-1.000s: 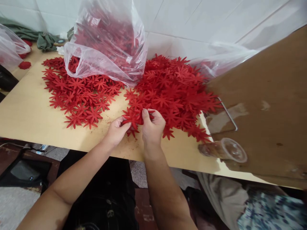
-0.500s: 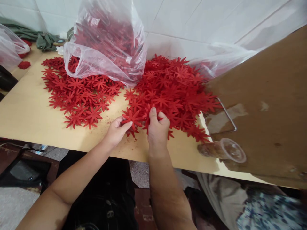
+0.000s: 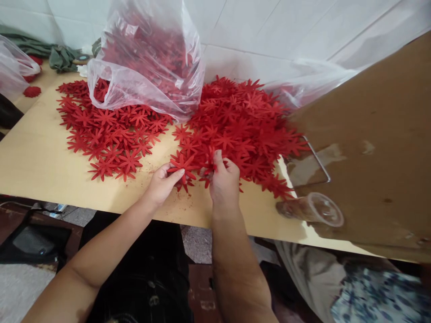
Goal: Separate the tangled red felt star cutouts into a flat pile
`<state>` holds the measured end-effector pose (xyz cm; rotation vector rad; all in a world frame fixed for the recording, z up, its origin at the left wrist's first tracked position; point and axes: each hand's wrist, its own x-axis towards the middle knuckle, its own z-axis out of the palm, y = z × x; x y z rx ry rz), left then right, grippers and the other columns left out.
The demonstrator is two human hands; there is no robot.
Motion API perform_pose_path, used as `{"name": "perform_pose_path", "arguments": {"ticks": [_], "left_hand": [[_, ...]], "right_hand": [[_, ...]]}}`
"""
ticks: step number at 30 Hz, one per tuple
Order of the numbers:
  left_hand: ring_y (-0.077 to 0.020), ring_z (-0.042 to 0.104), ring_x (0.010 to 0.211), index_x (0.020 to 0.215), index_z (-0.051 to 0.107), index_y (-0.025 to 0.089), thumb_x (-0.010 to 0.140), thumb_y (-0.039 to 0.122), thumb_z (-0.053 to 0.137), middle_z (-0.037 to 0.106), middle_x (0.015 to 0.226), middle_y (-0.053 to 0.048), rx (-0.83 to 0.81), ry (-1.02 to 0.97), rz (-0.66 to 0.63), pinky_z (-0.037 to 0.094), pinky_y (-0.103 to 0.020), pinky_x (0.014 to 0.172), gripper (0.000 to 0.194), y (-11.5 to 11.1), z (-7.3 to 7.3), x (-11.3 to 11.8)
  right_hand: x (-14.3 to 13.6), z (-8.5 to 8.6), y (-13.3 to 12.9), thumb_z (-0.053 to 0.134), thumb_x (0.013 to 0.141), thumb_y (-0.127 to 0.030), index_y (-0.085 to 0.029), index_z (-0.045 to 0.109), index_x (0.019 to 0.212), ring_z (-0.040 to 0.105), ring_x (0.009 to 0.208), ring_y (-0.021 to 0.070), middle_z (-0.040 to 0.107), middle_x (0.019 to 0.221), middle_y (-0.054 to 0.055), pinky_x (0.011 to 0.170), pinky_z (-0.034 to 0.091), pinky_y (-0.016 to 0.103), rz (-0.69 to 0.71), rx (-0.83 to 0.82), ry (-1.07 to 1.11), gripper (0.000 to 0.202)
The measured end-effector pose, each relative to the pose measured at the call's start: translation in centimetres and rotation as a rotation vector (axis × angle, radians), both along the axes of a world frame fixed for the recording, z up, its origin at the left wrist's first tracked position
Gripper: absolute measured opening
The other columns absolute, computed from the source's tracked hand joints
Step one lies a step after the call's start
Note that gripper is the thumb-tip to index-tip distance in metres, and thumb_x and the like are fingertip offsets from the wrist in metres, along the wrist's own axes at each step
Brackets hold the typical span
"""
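Note:
Between thumb and fingers, my left hand (image 3: 164, 181) pinches a red flower-shaped piece (image 3: 182, 164) with long narrow petals. Just right of it, my right hand (image 3: 225, 177) is closed, its thumb pointing up, with red petals showing at the fingertips. Which piece those petals belong to is partly hidden by the fingers. Behind both hands rises a large pile of the same red flower pieces (image 3: 242, 121). A second pile of red flower pieces (image 3: 111, 134) lies to the left on the pale table (image 3: 43, 157).
A clear plastic bag of red pieces (image 3: 151, 67) stands on the left pile. To the right are a cardboard box (image 3: 377, 148), a bent metal wire (image 3: 319, 166) and a clear plastic cup (image 3: 325, 210) on its side. A person's patterned garment (image 3: 377, 296) shows at lower right.
My right hand has shifted slightly right, widening the gap to the left hand. The left hand keeps its pinch on the flower piece. The view has shifted slightly.

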<state>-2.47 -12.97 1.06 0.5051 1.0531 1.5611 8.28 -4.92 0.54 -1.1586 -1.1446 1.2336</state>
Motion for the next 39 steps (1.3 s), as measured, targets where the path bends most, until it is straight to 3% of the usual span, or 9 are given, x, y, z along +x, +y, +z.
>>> {"name": "perform_pose_path", "arguments": {"ticks": [6, 9, 13, 18, 25, 29, 33, 36, 39], "left_hand": [[-0.0075, 0.051, 0.058, 0.075, 0.056, 0.015, 0.066, 0.023, 0.063, 0.057, 0.059, 0.003, 0.008, 0.019, 0.003, 0.041, -0.025, 0.067, 0.015, 0.0, 0.1, 0.0], [-0.0075, 0.051, 0.058, 0.075, 0.056, 0.015, 0.065, 0.023, 0.064, 0.057, 0.059, 0.004, 0.005, 0.019, 0.002, 0.041, -0.025, 0.067, 0.015, 0.0, 0.1, 0.0], [-0.0076, 0.051, 0.058, 0.076, 0.056, 0.015, 0.065, 0.024, 0.065, 0.057, 0.06, 0.003, 0.002, 0.027, 0.007, 0.041, -0.025, 0.065, 0.016, 0.0, -0.1, 0.0], [-0.007, 0.05, 0.057, 0.075, 0.056, 0.014, 0.066, 0.021, 0.063, 0.057, 0.058, 0.004, 0.001, 0.015, 0.004, 0.042, -0.024, 0.064, 0.014, 0.0, -0.1, 0.0], [-0.0069, 0.05, 0.056, 0.076, 0.056, 0.014, 0.066, 0.022, 0.063, 0.057, 0.059, 0.003, 0.003, 0.016, -0.007, 0.041, -0.024, 0.065, 0.015, -0.1, 0.2, 0.0], [-0.007, 0.05, 0.055, 0.072, 0.055, 0.015, 0.067, 0.022, 0.062, 0.057, 0.057, 0.003, 0.011, 0.022, -0.011, 0.04, -0.024, 0.063, 0.012, -0.1, 0.2, 0.0], [-0.0063, 0.05, 0.054, 0.071, 0.053, 0.015, 0.067, 0.023, 0.061, 0.057, 0.058, 0.004, 0.007, -0.022, 0.094, 0.038, -0.023, 0.059, 0.012, -0.1, 0.1, -0.3], [-0.0057, 0.051, 0.054, 0.071, 0.051, 0.016, 0.066, 0.023, 0.062, 0.057, 0.058, 0.004, 0.008, -0.108, 0.229, 0.036, -0.021, 0.056, 0.014, 0.0, 0.0, -0.7], [-0.0057, 0.052, 0.055, 0.072, 0.051, 0.016, 0.065, 0.023, 0.063, 0.057, 0.059, 0.004, 0.005, -0.165, 0.246, 0.036, -0.02, 0.055, 0.016, 0.1, -0.1, -0.9]], "right_hand": [[0.6, 0.2, 0.3, 0.073, 0.054, -0.039, -0.021, 0.055, 0.078, 0.055, 0.058, 0.0086, 0.059, 0.069, -0.004, 0.054, 0.046, 0.023, 0.16, 0.03, 0.068, 0.035], [0.9, 0.3, 0.4, 0.072, 0.056, -0.04, -0.02, 0.053, 0.071, 0.053, 0.052, 0.0087, 0.056, 0.062, -0.005, 0.051, 0.046, 0.024, 0.176, 0.033, 0.034, 0.032], [0.9, 0.4, 0.6, 0.061, 0.066, -0.051, -0.02, 0.046, 0.058, 0.037, 0.035, 0.0067, 0.042, 0.042, -0.007, 0.038, 0.035, 0.023, 0.129, 0.048, -0.056, 0.035], [0.8, 0.5, 1.1, 0.061, 0.064, -0.056, -0.02, 0.046, 0.059, 0.039, 0.04, 0.006, 0.044, 0.048, -0.006, 0.039, 0.034, 0.022, 0.034, 0.057, -0.026, 0.04], [1.2, 0.4, 1.4, 0.07, 0.056, -0.041, -0.021, 0.054, 0.078, 0.048, 0.053, 0.009, 0.051, 0.061, -0.005, 0.048, 0.043, 0.024, 0.282, -0.035, 0.002, 0.034], [1.3, 0.1, 1.8, 0.065, 0.06, -0.036, -0.02, 0.054, 0.072, 0.046, 0.05, 0.0085, 0.051, 0.057, -0.005, 0.049, 0.041, 0.024, 0.196, 0.007, -0.04, 0.023], [0.8, 0.2, 1.7, 0.06, 0.067, -0.032, -0.02, 0.058, 0.079, 0.054, 0.063, 0.013, 0.059, 0.071, 0.001, 0.062, 0.046, 0.031, 0.172, 0.202, -0.224, 0.017], [-0.4, 0.4, 1.4, 0.059, 0.071, -0.028, -0.018, 0.061, 0.089, 0.055, 0.085, 0.0197, 0.062, 0.089, 0.008, 0.079, 0.044, 0.04, 0.224, 0.471, -0.577, 0.02], [-1.7, 0.3, 1.2, 0.061, 0.069, -0.023, -0.018, 0.063, 0.093, 0.047, 0.099, 0.0266, 0.061, 0.102, 0.011, 0.087, 0.037, 0.045, 0.24, 0.653, -0.967, 0.025]]}}
